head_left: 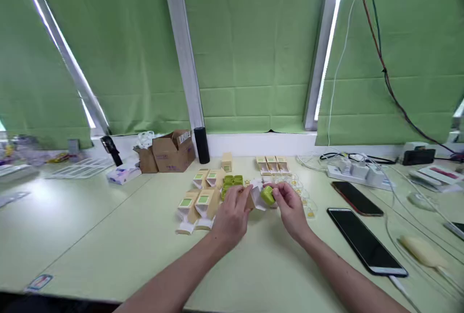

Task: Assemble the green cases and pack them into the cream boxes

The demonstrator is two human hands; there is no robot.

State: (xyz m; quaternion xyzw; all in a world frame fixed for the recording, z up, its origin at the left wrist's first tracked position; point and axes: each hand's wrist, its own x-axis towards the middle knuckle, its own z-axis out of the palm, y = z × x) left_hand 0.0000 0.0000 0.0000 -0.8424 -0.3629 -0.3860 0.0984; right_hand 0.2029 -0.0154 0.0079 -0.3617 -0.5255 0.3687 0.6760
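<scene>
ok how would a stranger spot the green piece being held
Find the pale table, then the right hand's grip, left of the white-edged phone. It holds the small green piece beside a white flap. Unlike the clustered green pieces beyond the left hand, this one is held.

On the pale flat counter (126, 250), beige cardboard cartons (204, 200) lie left of and behind small green square containers (228, 179). Well right, two black rectangular phones (366, 240) lie before a white oblong power strip (357, 174); back left, a brown cardboard box (170, 155) stands beside a black cylinder (202, 145).
</scene>
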